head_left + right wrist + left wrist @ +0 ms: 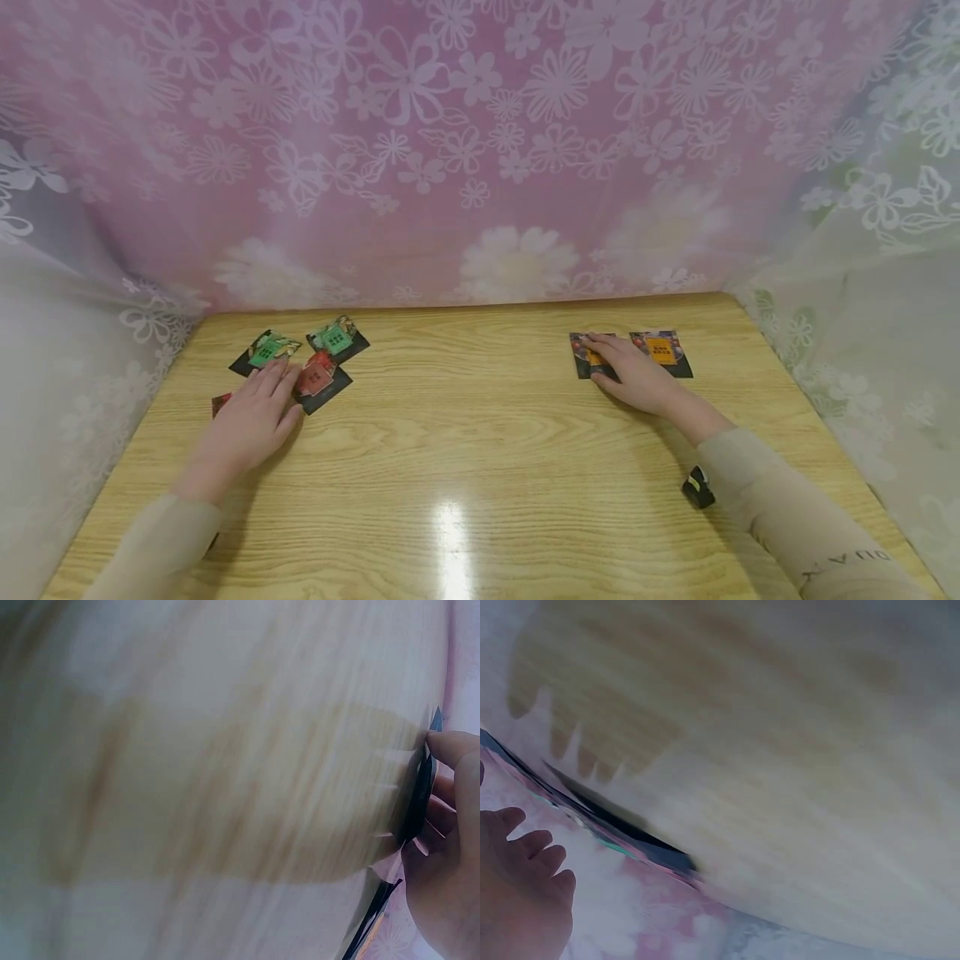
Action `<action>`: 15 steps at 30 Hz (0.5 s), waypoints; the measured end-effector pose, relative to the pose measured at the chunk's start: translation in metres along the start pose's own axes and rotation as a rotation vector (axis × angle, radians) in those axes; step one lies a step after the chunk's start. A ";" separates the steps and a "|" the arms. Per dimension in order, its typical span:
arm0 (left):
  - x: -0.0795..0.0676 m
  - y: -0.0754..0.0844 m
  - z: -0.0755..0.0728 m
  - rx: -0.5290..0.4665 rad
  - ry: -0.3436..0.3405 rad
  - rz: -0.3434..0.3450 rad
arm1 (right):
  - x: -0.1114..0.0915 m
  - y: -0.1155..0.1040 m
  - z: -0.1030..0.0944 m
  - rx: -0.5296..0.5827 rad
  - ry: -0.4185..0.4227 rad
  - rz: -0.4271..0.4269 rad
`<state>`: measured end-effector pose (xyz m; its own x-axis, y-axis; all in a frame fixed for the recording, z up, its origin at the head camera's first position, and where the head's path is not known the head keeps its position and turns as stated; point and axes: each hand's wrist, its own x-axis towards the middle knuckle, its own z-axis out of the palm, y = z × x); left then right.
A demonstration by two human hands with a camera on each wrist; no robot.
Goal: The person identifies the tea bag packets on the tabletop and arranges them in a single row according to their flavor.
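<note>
My left hand [251, 417] reaches over a group of small flat printed sachets, its fingers [536, 844] spread and apart from them in the left wrist view. Around it lie a green-labelled sachet [264, 352], a second green-labelled sachet [337, 339] and a red-labelled sachet [321, 385]. Another reddish sachet [220, 403] is mostly hidden under this hand. On the right side, my right hand [633, 375] holds an orange-labelled sachet [581, 358] by its edges between thumb and fingers, close to the tabletop. Beside that hand lies another orange-labelled sachet [662, 352].
The wood-grain table [450, 417] meets a pink flowered curtain [480, 167] at its back edge, with pale flowered fabric at both sides. A small black object [698, 488] with a yellow mark shows beside the right sleeve [787, 508].
</note>
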<state>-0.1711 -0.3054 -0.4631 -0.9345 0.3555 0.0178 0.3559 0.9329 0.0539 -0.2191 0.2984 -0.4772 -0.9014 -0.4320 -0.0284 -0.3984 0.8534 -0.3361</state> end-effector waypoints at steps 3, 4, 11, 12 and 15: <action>0.008 0.007 0.001 0.035 0.002 0.026 | 0.000 0.000 0.000 -0.004 0.000 -0.002; 0.010 0.009 0.001 0.046 0.002 0.035 | 0.000 0.000 0.000 -0.004 0.001 -0.001; 0.017 0.016 0.004 0.057 -0.038 0.058 | 0.000 -0.002 -0.001 0.001 -0.002 -0.001; 0.018 0.017 0.005 0.059 -0.039 0.057 | 0.000 -0.002 -0.001 0.002 -0.003 0.000; 0.019 0.018 0.006 0.062 -0.043 0.055 | -0.001 -0.003 -0.002 0.006 -0.004 0.005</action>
<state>-0.1824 -0.2816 -0.4675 -0.9130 0.4073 -0.0240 0.4075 0.9131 -0.0082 -0.2171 0.2973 -0.4748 -0.9026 -0.4290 -0.0340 -0.3930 0.8539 -0.3413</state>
